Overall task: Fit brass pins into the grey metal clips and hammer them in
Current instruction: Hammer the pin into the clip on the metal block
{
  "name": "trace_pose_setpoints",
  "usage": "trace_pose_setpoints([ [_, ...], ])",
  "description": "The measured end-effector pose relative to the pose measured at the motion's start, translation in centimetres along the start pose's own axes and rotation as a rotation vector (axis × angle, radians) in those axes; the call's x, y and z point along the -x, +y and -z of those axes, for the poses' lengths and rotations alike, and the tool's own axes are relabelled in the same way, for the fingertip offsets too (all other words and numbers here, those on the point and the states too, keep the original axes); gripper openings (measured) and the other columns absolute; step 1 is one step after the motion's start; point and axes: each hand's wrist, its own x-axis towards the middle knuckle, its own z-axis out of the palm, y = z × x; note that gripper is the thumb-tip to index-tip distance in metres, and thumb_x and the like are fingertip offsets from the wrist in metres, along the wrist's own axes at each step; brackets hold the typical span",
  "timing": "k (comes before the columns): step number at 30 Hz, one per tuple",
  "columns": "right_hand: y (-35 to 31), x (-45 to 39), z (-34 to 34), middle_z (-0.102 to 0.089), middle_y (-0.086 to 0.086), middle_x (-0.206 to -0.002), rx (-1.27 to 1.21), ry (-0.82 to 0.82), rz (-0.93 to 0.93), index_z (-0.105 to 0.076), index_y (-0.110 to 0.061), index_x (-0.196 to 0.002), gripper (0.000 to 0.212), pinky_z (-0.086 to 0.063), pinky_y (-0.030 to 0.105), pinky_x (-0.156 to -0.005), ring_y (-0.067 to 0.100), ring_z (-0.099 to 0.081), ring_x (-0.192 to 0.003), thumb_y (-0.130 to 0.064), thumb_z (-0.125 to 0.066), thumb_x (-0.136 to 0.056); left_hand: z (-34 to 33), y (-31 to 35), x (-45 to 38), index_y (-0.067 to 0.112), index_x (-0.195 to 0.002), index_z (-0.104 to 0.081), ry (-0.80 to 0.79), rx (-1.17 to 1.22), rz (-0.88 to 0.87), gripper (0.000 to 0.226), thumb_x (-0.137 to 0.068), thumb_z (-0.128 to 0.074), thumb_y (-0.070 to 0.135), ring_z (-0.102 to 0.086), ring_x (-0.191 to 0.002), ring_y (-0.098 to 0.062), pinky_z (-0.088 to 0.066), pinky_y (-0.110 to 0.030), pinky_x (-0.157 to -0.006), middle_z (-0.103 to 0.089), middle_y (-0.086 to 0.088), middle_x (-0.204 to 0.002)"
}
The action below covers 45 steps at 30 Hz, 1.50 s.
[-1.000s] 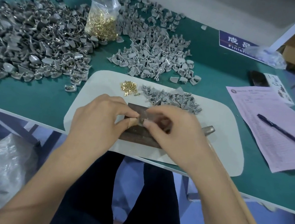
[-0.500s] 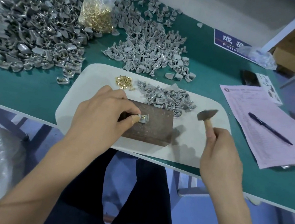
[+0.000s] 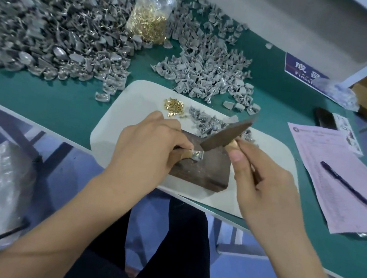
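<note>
Fingers of the left hand [image 3: 146, 145] pinch a grey clip [image 3: 198, 155] with a brass pin on top of the dark metal block [image 3: 204, 170], which sits on a white mat [image 3: 119, 120]. Right hand [image 3: 263, 185] grips the hammer [image 3: 225, 133], whose head hangs just above the clip. Loose brass pins [image 3: 174, 107] and spare clips [image 3: 206, 122] lie beyond the block.
</note>
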Motion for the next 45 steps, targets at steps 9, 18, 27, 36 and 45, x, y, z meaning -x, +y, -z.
trace_pose_setpoints([
  [9, -0.1, 0.7, -1.1, -0.074, -0.012, -0.087, 0.084, 0.001, -0.039, -0.04, -0.062, -0.12, 0.024, -0.056, 0.042, -0.07, 0.024, -0.069, -0.084, -0.068, -0.034, -0.098, 0.1, -0.2, -0.1, 0.044, -0.09, -0.077, -0.014, -0.027, 0.005, 0.007, -0.086, -0.072, 0.048, -0.049, -0.087, -0.014, -0.044, -0.03, -0.053, -0.063, 0.015, -0.082],
  [18, 0.1, 1.6, -1.5, -0.065, -0.018, -0.076, 0.061, 0.054, -0.058, -0.047, -0.059, -0.121, 0.029, -0.054, 0.035, -0.063, 0.015, -0.06, -0.066, -0.068, -0.037, -0.095, 0.5, -0.4, -0.4, 0.046, -0.09, -0.075, -0.051, -0.069, -0.012, 0.008, -0.085, -0.072, 0.051, -0.042, -0.085, -0.008, -0.033, -0.025, -0.054, -0.064, 0.018, -0.084],
  [27, 0.0, 1.8, -2.2, -0.052, -0.027, -0.062, 0.005, 0.132, -0.078, -0.057, -0.047, -0.128, 0.034, -0.04, 0.025, -0.054, 0.007, -0.046, -0.057, -0.059, -0.041, -0.1, 0.6, -0.6, -0.4, 0.048, -0.087, -0.075, -0.058, -0.051, -0.011, 0.006, -0.083, -0.074, 0.052, -0.042, -0.082, -0.007, -0.032, -0.023, -0.052, -0.064, 0.021, -0.081],
  [36, -0.7, 2.0, -2.4, -0.057, -0.018, -0.066, -0.058, 0.178, -0.113, -0.06, -0.04, -0.124, 0.031, -0.045, 0.032, -0.056, 0.012, -0.05, -0.057, -0.052, -0.042, -0.103, 0.6, -0.7, -0.4, 0.046, -0.087, -0.075, -0.05, -0.035, -0.013, 0.007, -0.083, -0.073, 0.052, -0.044, -0.083, -0.008, -0.035, -0.025, -0.053, -0.064, 0.019, -0.081],
  [45, 4.1, 3.0, -1.2, -0.068, -0.011, -0.102, 0.177, 0.206, -0.295, -0.057, -0.042, -0.129, 0.03, -0.039, 0.034, -0.065, 0.02, -0.061, -0.082, -0.04, -0.042, -0.103, 0.3, -0.8, -0.2, 0.047, -0.089, -0.074, -0.053, -0.046, -0.003, 0.008, -0.084, -0.07, 0.052, -0.048, -0.086, -0.008, -0.04, -0.027, -0.058, -0.063, 0.022, -0.083],
])
